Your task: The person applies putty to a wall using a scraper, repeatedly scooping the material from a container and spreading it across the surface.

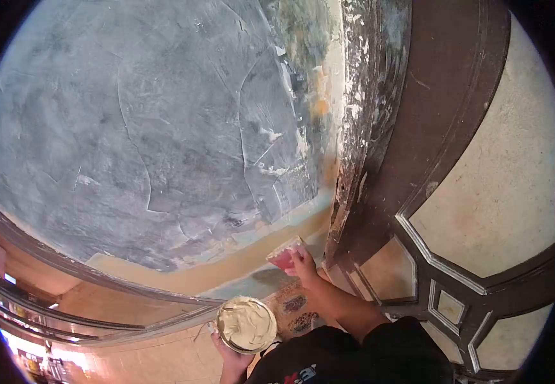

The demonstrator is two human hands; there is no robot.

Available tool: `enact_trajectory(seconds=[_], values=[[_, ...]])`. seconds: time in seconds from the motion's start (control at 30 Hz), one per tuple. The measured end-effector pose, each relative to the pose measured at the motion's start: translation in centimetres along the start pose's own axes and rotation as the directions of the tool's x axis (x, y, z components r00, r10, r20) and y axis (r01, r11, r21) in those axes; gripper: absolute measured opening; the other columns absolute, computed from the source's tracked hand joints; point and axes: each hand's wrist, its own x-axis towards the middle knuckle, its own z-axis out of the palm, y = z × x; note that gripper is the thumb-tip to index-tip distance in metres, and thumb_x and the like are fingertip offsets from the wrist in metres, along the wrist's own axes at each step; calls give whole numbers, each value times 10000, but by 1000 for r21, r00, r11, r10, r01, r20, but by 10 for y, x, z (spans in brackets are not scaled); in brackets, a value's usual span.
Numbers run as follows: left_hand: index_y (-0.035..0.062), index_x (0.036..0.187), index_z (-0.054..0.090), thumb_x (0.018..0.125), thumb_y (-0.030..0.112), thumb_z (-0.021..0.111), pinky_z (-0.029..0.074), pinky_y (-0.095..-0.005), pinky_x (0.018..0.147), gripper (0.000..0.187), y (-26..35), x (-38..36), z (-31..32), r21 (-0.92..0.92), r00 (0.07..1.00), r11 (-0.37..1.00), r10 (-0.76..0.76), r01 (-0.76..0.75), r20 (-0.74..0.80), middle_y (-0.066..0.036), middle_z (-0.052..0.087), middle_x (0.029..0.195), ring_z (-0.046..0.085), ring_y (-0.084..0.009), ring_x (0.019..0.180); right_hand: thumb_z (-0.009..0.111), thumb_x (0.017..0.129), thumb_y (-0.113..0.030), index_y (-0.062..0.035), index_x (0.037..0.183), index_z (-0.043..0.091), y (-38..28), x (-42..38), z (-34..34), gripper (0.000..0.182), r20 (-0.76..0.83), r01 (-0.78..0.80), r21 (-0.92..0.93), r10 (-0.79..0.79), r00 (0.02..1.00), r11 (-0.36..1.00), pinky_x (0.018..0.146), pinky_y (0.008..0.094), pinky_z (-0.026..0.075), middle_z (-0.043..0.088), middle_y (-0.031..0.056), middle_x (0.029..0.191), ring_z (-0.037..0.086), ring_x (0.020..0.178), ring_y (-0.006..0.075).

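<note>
My right hand (304, 266) is closed around a red putty spreader (281, 258), its edge coated with pale paste. The blade lies right at the tan band (245, 246) along the bottom of the wall. Lower down, my left hand (231, 353) grips a round tub by its side. Cream-coloured putty (247, 324) with swirled marks on top fills that tub. Above both hands spreads a wall of patchy blue-grey plaster (181, 115), with ridges and white smears near its right side.
A dark wooden frame (348, 185) with flaking white spots borders the plaster on the right. Beyond it are brown panels with pale insets (489, 160) and silver-edged mouldings (441, 259). A curved brown ledge (117, 320) runs along the lower left, above a tan floor (168, 358).
</note>
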Motion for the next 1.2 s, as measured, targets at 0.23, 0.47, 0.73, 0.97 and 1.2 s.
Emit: enact_trajectory(seconds=[0.23,0.47,0.73,0.97,1.2], values=[[138,1322,409,720,578,493,364,-503,989,750,-2,-1,-7,34,998,999,6,-8,58,-108,434,1339,434,-320,1207,566,885,-353,14,1092,468,-2,-17,9,433,15,233,-72,-233,972,970,502,273,518,577,131,888,622,584,183],[141,1321,409,744,602,439,364,-509,983,740,0,-1,-4,46,1000,999,9,-10,21,-108,427,1343,426,-320,1213,607,826,-373,-3,958,546,10,24,-28,398,-173,345,-696,-614,770,630,700,418,480,627,186,810,623,816,344],[124,1341,373,777,594,407,341,-504,1007,735,3,-6,-1,165,997,985,47,-56,59,-122,404,1353,416,-331,1216,558,848,-293,-16,954,494,-27,-35,-6,303,31,438,-713,-599,800,548,671,488,439,580,238,838,568,798,428],[123,1320,411,723,605,461,354,-521,990,770,1,1,-22,368,986,915,141,-165,93,-113,425,1344,438,-329,1200,573,840,-229,-33,964,513,-26,-11,-35,240,-41,478,-751,-753,656,457,628,448,471,601,233,802,588,775,422],[109,1350,213,666,166,747,417,-447,967,869,10,-20,31,344,966,909,180,-236,187,-162,385,1310,445,-286,1183,600,829,-257,-20,962,517,-30,-26,-10,285,64,572,-646,-711,701,505,618,438,470,600,224,791,592,746,409]])
